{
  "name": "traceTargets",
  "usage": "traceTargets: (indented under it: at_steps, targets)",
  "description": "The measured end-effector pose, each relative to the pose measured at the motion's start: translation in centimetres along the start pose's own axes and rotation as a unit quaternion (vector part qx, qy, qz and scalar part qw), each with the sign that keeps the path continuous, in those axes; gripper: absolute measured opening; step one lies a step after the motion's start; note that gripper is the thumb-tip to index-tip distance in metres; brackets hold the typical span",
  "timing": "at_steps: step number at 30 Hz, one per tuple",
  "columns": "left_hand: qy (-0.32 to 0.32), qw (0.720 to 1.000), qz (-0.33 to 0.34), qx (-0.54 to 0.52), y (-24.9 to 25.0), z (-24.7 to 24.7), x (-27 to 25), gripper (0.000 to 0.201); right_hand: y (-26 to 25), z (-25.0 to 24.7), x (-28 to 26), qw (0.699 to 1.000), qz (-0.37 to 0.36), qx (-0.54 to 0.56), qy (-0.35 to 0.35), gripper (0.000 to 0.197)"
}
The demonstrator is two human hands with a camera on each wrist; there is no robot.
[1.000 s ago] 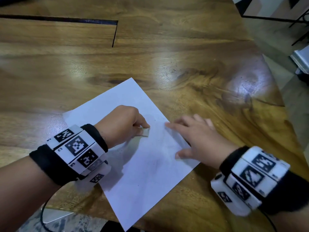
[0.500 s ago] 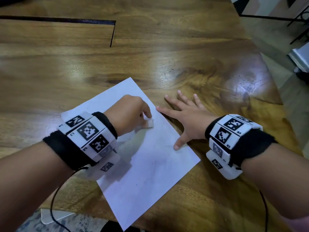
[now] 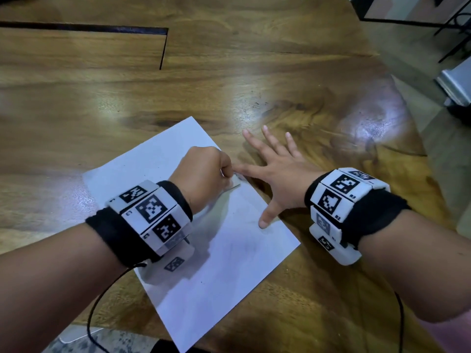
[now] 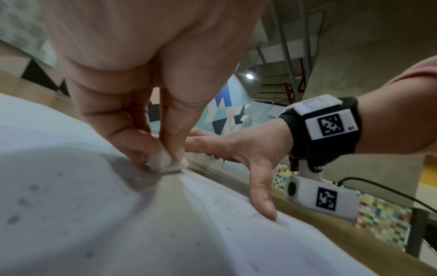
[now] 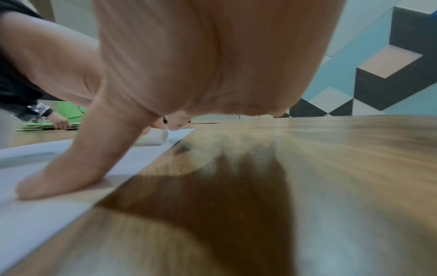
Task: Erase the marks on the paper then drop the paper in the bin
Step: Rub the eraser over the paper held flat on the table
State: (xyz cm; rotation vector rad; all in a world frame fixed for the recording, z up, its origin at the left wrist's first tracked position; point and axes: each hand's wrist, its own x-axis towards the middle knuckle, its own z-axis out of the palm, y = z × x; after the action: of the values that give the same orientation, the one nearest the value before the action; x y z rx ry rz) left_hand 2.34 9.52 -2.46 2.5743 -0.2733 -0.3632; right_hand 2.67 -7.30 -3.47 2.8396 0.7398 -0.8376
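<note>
A white sheet of paper (image 3: 229, 271) lies askew on the wooden table (image 3: 254, 80), with faint grey smudges and specks on it (image 4: 59, 186). My left hand (image 3: 204, 174) pinches a small white eraser (image 4: 165, 161) between thumb and fingers and presses it on the paper near its right edge. The eraser (image 5: 153, 138) also shows in the right wrist view. My right hand (image 3: 275, 171) lies flat with fingers spread, thumb (image 4: 262, 201) on the paper's right edge, the other fingers on the wood. No bin is in view.
The tabletop has a dark seam (image 3: 163, 47) at the back left. Its right edge (image 3: 407, 118) drops to a grey floor with a metal frame (image 3: 453, 29). Another person's hand (image 5: 59, 123) handles green sheets far across the table. A black cable (image 3: 94, 314) trails from my left wrist.
My right hand slid up and to the right, off most of the paper, and spread its fingers. My left hand moved the eraser up and right toward the paper's edge.
</note>
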Motion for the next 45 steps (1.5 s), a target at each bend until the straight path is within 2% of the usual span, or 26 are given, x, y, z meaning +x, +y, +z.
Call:
traceTargets:
  at_steps: [5, 11, 16, 18, 21, 22, 26, 30, 32, 35, 37, 43, 45]
  targets:
    - [0.007, 1.0, 0.003, 0.002, -0.1, 0.1, -0.1, 0.008, -0.1, -0.6, 0.9, 1.0, 0.008, 0.014, -0.022, 0.118]
    - [0.052, 0.997, -0.051, -0.032, -0.4, -0.4, 0.4, 0.012, 0.1, -0.7, 1.1, 0.998, 0.029, 0.029, -0.047, 0.122]
    - [0.071, 0.995, -0.065, -0.041, 0.0, 0.6, 0.1, 0.008, 0.3, -0.6, 1.2, 0.997, 0.03, 0.04, -0.05, 0.125]
    - [0.049, 0.996, -0.049, -0.05, 0.3, 1.1, -0.8, 0.011, 0.3, -0.5, 1.3, 0.997, 0.026, 0.045, -0.049, 0.125]
    - [-0.035, 0.998, -0.01, -0.045, 1.1, 1.2, -1.8, 0.013, 0.3, -0.5, 1.3, 0.997, 0.024, 0.049, -0.049, 0.124]
    - [-0.035, 0.999, -0.011, -0.04, 1.1, 0.9, -1.4, 0.011, 0.3, -0.5, 1.3, 0.997, 0.025, 0.047, -0.048, 0.125]
    - [0.043, 0.997, -0.05, -0.043, 0.2, -0.1, 0.7, 0.01, 0.3, -0.5, 1.3, 0.998, 0.03, 0.034, -0.052, 0.128]
    - [-0.022, 0.999, -0.016, -0.038, 1.4, 1.5, -1.2, 0.01, 0.4, -0.5, 1.3, 0.997, 0.025, 0.053, -0.054, 0.127]
    - [-0.03, 0.999, -0.022, -0.04, 1.3, 1.2, -1.3, 0.01, 0.4, -0.5, 1.4, 0.997, 0.024, 0.053, -0.053, 0.127]
    - [0.04, 0.997, -0.054, -0.036, 0.3, 0.3, 0.4, 0.011, 0.4, -0.6, 1.4, 0.997, 0.027, 0.036, -0.058, 0.129]
    - [0.062, 0.995, -0.067, -0.046, 0.4, 0.4, 0.8, 0.011, 0.3, -0.6, 1.4, 0.997, 0.03, 0.028, -0.063, 0.13]
    - [-0.015, 0.999, -0.03, -0.042, 1.3, 1.7, -0.9, 0.009, 0.4, -0.6, 1.4, 0.996, 0.025, 0.049, -0.064, 0.129]
    - [0.0, 0.999, -0.035, -0.035, 0.8, 1.0, -0.1, 0.008, 0.4, -0.6, 1.3, 0.997, 0.027, 0.044, -0.065, 0.129]
